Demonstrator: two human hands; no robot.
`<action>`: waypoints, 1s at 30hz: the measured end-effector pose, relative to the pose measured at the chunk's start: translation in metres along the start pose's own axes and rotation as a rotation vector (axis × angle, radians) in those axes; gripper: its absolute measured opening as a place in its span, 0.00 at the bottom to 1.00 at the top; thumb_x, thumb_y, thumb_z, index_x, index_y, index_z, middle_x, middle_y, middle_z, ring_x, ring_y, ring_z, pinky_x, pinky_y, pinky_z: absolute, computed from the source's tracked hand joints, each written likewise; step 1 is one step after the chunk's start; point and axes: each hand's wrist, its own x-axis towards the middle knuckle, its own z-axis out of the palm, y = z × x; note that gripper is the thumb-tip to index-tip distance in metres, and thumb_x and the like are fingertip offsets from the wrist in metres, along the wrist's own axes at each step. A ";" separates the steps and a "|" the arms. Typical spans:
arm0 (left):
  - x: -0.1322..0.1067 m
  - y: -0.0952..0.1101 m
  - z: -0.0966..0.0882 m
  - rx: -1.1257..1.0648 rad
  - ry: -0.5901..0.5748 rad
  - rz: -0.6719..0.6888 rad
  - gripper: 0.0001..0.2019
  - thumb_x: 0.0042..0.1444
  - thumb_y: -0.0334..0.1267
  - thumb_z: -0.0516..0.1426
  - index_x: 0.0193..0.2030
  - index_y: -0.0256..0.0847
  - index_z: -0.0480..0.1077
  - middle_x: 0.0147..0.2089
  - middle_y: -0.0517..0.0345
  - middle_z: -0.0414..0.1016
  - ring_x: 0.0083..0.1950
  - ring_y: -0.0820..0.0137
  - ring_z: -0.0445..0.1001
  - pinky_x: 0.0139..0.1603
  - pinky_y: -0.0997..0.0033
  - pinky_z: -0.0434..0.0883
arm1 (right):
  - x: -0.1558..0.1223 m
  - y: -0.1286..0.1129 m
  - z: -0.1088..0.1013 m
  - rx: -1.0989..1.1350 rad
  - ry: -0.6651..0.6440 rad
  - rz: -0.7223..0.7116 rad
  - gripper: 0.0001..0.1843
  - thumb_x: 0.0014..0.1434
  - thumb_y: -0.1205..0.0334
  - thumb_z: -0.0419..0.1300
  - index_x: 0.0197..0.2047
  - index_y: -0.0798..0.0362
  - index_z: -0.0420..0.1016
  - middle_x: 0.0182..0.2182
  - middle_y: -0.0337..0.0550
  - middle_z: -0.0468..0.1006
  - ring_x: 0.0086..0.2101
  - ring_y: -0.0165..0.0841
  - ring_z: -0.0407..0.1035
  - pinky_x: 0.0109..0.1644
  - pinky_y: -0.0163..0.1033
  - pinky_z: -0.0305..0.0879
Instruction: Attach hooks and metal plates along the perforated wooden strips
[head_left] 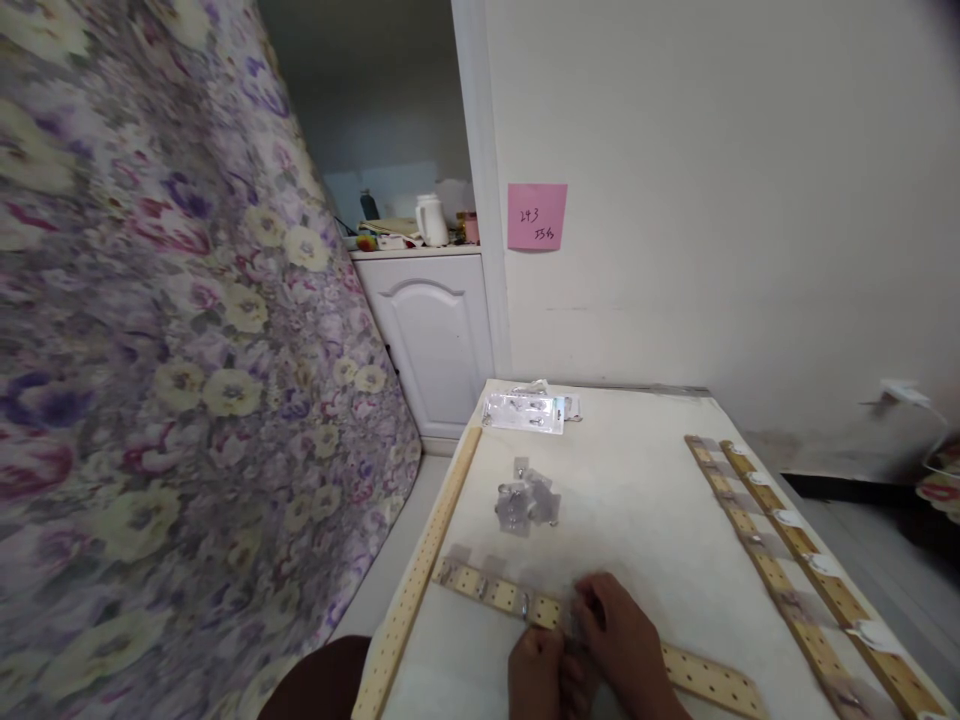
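Observation:
Both my hands rest close together on a perforated wooden strip that lies across the near part of a white table. My left hand is curled, its fingers pinched at the strip. My right hand bends over the same spot, fingers closed on a small item I cannot make out. Several small metal clips sit along the strip. A pile of small clear bags with metal parts lies beyond my hands.
A long wooden strip runs along the table's left edge and two more lie at the right. A clear packet sits at the far edge. A flowered curtain hangs left, a white cabinet behind it, a pink note on the wall.

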 end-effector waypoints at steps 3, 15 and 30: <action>-0.003 0.002 0.000 -0.006 -0.005 -0.005 0.16 0.43 0.54 0.51 0.23 0.42 0.60 0.13 0.61 0.70 0.08 0.76 0.60 0.08 0.78 0.48 | -0.001 -0.002 -0.001 0.005 -0.004 0.009 0.10 0.57 0.59 0.49 0.39 0.49 0.69 0.37 0.40 0.75 0.38 0.33 0.70 0.42 0.36 0.61; -0.018 0.020 0.002 -0.034 -0.011 -0.025 0.20 0.42 0.58 0.55 0.22 0.41 0.60 0.12 0.63 0.68 0.08 0.76 0.60 0.10 0.78 0.50 | -0.001 -0.002 -0.002 -0.004 0.000 0.008 0.10 0.57 0.59 0.49 0.38 0.49 0.70 0.36 0.39 0.75 0.37 0.33 0.70 0.41 0.35 0.61; -0.023 0.023 0.002 -0.046 -0.047 -0.026 0.16 0.45 0.53 0.52 0.22 0.41 0.61 0.12 0.63 0.67 0.08 0.76 0.61 0.10 0.78 0.50 | -0.003 -0.004 -0.005 -0.030 -0.007 -0.024 0.12 0.56 0.58 0.50 0.41 0.48 0.71 0.38 0.40 0.76 0.39 0.33 0.71 0.41 0.35 0.62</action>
